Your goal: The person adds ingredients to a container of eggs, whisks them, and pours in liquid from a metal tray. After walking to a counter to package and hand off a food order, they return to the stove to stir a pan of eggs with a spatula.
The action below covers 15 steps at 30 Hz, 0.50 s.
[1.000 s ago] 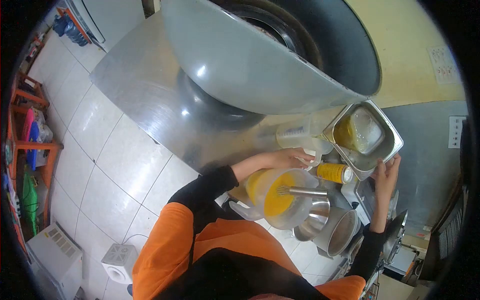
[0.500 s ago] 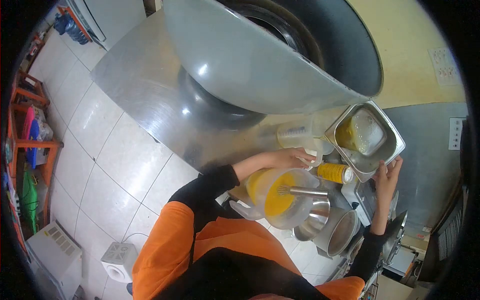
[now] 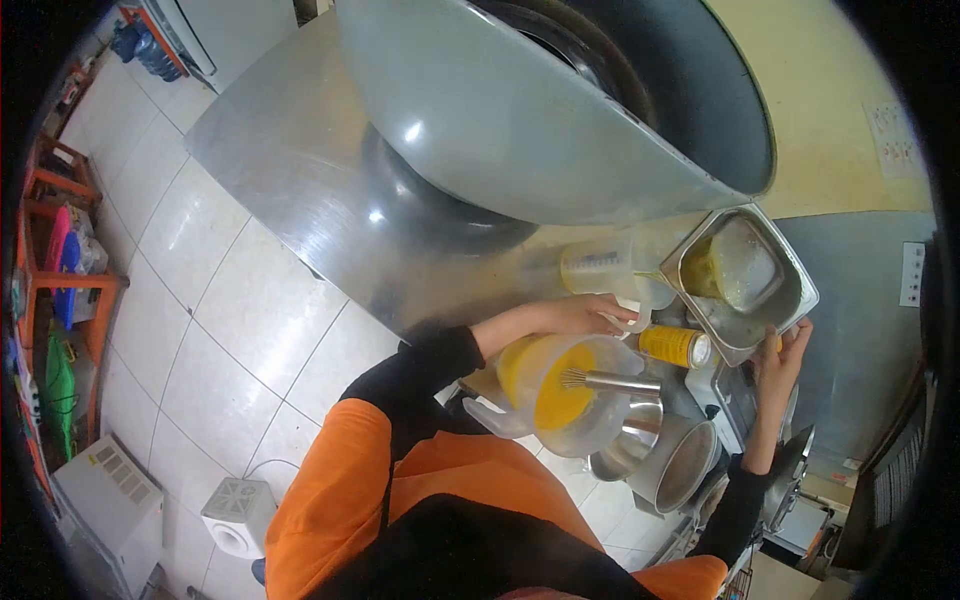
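Note:
My left hand point(image 3: 592, 315) is closed around the handle of a clear measuring jug point(image 3: 600, 266), which stands on the steel table. My right hand point(image 3: 783, 358) grips the near rim of a rectangular steel pan point(image 3: 740, 333) and holds it tilted, one corner over the jug's mouth. Pale yellow liquid with white froth point(image 3: 745, 268) lies in the pan, and a thin yellowish stream shows at that corner. Close to my body is a larger translucent pitcher point(image 3: 598, 436) of bright yellow mixture, with a wire whisk point(image 3: 615, 381) resting in it. A yellow can point(image 3: 672, 345) sits between my hands.
A large grey machine bowl point(image 3: 480, 130) rises over the steel table point(image 3: 270, 150). Below my right arm are a steel bowl point(image 3: 628, 445), a deep pot point(image 3: 685, 470) and a kitchen scale point(image 3: 730, 405). Orange shelves point(image 3: 75, 285) stand at the left beyond the tiled floor.
Both hands keep their grips, and the pan stays tilted over the jug. The yellow showing in the pan looks slightly less. The whole view has shifted a little.

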{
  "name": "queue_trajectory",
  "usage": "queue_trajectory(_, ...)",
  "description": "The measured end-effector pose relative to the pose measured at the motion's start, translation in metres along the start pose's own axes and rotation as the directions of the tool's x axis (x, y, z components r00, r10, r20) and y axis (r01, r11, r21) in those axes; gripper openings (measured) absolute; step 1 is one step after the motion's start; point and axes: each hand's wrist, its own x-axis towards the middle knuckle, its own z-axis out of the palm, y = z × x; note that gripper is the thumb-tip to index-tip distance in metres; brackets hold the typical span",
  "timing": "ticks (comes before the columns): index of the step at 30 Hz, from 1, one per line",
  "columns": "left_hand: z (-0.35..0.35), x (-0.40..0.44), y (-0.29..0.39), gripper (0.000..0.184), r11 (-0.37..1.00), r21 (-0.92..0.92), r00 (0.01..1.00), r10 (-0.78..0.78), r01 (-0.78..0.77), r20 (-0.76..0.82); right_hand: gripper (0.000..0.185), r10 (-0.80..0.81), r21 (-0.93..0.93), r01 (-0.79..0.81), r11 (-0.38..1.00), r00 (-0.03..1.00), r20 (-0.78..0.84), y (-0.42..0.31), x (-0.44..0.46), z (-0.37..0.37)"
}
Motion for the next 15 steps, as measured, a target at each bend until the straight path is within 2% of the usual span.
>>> queue_trajectory(1, 0.0, -0.0001, 0.0007, 0.037, 1.0, -0.004, 1.0, -0.001, 0.001, 0.004, 0.031, 0.036, 0.037, -0.037, 0.999, 0.999, 0.008, -0.0023, -0.0007, 0.0001)
queue_trajectory(7, 0.001, 0.0006, -0.0009, 0.037, 0.996, -0.08, 0.999, -0.035, 0.035, 0.004, 0.031, -0.01, -0.011, 0.01, 1.0, 1.0, 0.005, 0.0004, 0.0001, -0.0016)
queue_trajectory(10, -0.0008, -0.0002, 0.0026, 0.037, 1.0, 0.005, 1.0, -0.016, 0.016, 0.008, 0.031, 0.016, 0.022, -0.016, 1.0, 0.999, -0.029, -0.0089, -0.0017, 0.0034)
queue_trajectory(13, 0.0003, 0.0004, -0.0011, 0.037, 0.996, -0.085, 1.0, -0.03, 0.03, 0.005, 0.032, 0.014, -0.014, -0.015, 1.0, 1.0, -0.011, -0.0025, -0.001, -0.0005)
queue_trajectory(15, 0.0003, -0.0006, 0.0004, 0.037, 0.997, -0.07, 1.0, -0.022, 0.022, 0.0, 0.031, 0.0, -0.007, 0.0, 1.0, 1.0, -0.015, -0.0041, -0.0011, 0.0009)
